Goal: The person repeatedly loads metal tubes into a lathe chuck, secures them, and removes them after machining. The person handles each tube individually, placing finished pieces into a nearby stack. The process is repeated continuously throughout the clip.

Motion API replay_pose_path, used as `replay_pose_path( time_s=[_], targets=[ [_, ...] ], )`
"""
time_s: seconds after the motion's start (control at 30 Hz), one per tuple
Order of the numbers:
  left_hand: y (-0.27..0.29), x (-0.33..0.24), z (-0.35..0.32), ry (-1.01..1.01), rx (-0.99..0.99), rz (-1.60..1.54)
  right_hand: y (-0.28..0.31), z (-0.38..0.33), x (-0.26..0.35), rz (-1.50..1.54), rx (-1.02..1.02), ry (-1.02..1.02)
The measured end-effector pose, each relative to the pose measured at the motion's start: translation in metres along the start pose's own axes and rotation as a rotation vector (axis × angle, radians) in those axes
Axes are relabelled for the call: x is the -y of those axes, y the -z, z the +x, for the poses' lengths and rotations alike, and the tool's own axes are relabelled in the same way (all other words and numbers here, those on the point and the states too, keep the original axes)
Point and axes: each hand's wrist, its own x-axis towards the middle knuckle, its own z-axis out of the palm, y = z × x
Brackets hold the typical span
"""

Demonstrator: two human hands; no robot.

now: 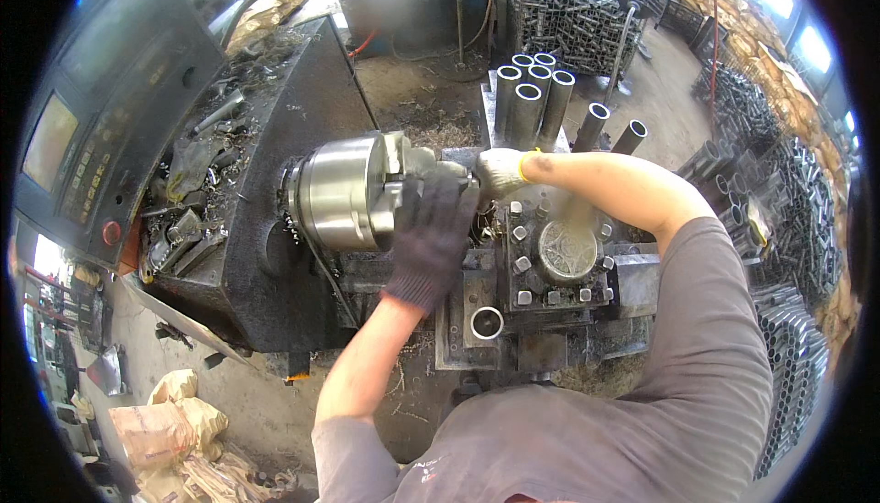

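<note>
- The left hand (431, 237), in a dark knitted glove, is raised at the right-hand face of the chuck (348, 193), its fingers extended and overlapping that face from this view; whether it grips something or only touches cannot be told.
- The right hand (501, 173), in a pale glove with a yellow cuff, is bent inward just beside the left fingertips; its fingers are largely hidden, so its grasp cannot be told.
- The chuck, a shiny steel cylinder, sits left of both hands; whatever it may hold is covered by the dark glove.
- Below the right forearm stands the tool post (566, 254), ringed by square-headed bolts around a round cap.
- A short tube (487, 322) with a bright rim stands nearer the person, left of the tool post.
- Beyond the right hand, a cluster of tubes (528, 111) stands upright, with two more tubes to their right.
- Writing: the control panel (87, 150) at far left bears rows of small markings beside a screen, too blurred to read; a red round button (111, 233) sits low on it.
- A tan sack (158, 434) on the floor carries faint print, and the grey shirt (541, 443) a small red-and-white mark, both too small to make out.
</note>
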Motion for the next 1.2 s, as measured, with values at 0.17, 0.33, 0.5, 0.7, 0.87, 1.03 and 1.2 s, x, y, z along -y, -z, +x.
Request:
replay_pose_path(
  time_s=[0.17, 0.33, 0.5, 0.7, 0.87, 1.03, 1.2],
  targets=[
    [-0.078, -0.006, 0.040, 0.006, -0.064, 0.030, 0.007, -0.009, -0.055, 0.380, 0.112, 0.167],
    [-0.087, -0.007, 0.032, 0.069, -0.024, 0.129, 0.004, 0.012, -0.069, 0.645, 0.264, 0.180],
    [-0.074, -0.001, 0.031, 0.186, -0.036, 0.058, -0.012, 0.019, -0.066, 0.717, 0.316, 0.231],
    [-0.076, 0.007, 0.039, -0.091, -0.020, 0.011, -0.023, 0.014, -0.078, 0.844, 0.323, 0.256],
    [-0.073, 0.013, 0.037, -0.079, -0.005, 0.125, -0.042, 0.018, -0.073, 0.924, 0.346, 0.305],
    [-0.072, 0.009, 0.035, -0.018, -0.051, 0.112, -0.036, -0.005, -0.070, 0.802, 0.262, 0.200],
    [-0.081, 0.009, 0.032, 0.001, -0.111, 0.097, -0.009, -0.042, -0.068, 0.386, 0.259, -0.036]
  ],
)
